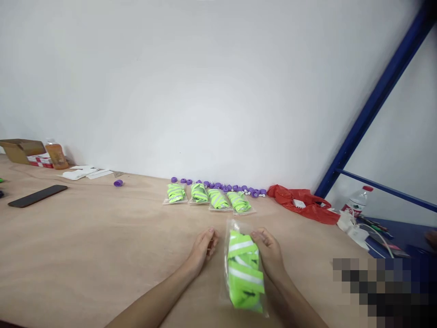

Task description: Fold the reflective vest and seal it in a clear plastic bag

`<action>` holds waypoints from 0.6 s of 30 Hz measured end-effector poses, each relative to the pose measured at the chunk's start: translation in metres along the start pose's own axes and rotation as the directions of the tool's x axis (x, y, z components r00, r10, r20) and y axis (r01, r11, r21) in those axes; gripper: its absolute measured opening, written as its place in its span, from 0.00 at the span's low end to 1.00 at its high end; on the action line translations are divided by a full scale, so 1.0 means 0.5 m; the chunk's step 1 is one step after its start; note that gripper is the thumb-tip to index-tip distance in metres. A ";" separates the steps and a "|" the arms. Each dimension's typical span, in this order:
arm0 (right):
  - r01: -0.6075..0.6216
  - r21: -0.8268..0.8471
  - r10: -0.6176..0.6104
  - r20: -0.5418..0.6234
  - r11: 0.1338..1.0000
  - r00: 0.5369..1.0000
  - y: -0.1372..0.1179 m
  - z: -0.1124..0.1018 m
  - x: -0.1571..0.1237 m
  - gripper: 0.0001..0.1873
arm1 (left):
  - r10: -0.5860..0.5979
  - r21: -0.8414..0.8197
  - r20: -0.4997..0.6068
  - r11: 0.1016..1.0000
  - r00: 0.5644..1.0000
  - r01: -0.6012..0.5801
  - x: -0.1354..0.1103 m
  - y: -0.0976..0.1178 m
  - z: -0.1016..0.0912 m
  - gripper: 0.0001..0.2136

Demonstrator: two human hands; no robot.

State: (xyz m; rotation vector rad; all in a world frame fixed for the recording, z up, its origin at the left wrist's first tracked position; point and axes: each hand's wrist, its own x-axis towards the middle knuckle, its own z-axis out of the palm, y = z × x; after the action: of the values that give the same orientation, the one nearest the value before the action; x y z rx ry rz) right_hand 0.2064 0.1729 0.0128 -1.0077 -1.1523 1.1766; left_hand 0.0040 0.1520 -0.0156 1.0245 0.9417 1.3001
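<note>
The right hand (269, 253) pinches a bagged vest (244, 269) lying on the table (102, 246); the left hand (204, 248) rests beside it, loosely curled, holding nothing. The slick bag may slip from that light pinch. Farther off, four packs (210, 198) lie in a row before purple caps (221, 186); a careless push could scatter them.

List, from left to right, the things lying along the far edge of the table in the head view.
Cardboard box → orange bottle → white papers → lone purple cap → four bagged green vests → red plastic bag → water bottle.
</note>
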 end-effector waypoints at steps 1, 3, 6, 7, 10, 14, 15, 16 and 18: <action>-0.055 0.018 0.054 0.052 0.998 0.997 0.012 0.006 -0.003 0.26 | 0.002 0.022 0.003 1.000 1.000 -0.003 -0.001 -0.003 0.000 0.30; -0.111 0.026 0.107 0.121 0.993 0.987 0.036 0.015 -0.010 0.25 | -0.005 0.064 0.030 0.998 1.000 0.003 -0.004 -0.007 0.002 0.29; -0.137 0.059 0.129 0.133 0.989 0.983 0.061 0.020 -0.014 0.24 | -0.023 0.083 0.065 0.996 0.998 0.018 -0.005 -0.010 0.009 0.27; -0.147 0.074 0.137 0.120 0.986 0.983 0.066 0.019 -0.014 0.24 | -0.022 0.075 0.065 0.997 0.998 0.017 -0.005 -0.010 0.010 0.27; -0.163 0.105 0.156 0.073 0.981 0.985 0.075 0.013 -0.011 0.26 | -0.006 0.029 0.057 1.000 0.998 0.005 -0.005 -0.010 0.010 0.24; -0.169 0.147 0.161 0.060 0.975 0.985 0.079 0.008 -0.008 0.25 | 0.004 0.028 0.013 1.000 1.000 -0.005 -0.004 -0.014 0.007 0.24; -0.170 0.147 0.163 0.059 0.974 0.985 0.079 0.008 -0.007 0.25 | -0.001 0.039 -0.008 0.999 1.000 0.001 -0.003 -0.015 0.006 0.25; -0.173 0.140 0.165 0.061 0.975 0.984 0.077 0.007 -0.006 0.26 | -0.008 0.052 -0.031 0.999 0.999 0.009 -0.002 -0.015 0.005 0.26; -0.185 0.119 0.179 0.062 0.975 0.982 0.074 0.006 -0.005 0.27 | -0.021 0.074 -0.067 0.997 0.998 0.026 0.000 -0.016 0.004 0.28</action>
State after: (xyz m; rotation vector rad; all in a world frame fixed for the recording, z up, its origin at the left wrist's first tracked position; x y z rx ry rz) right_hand 0.1976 0.1751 -0.0233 -1.0080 -1.0285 1.4101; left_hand 0.0084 0.1521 -0.0225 1.0305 1.0561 1.2942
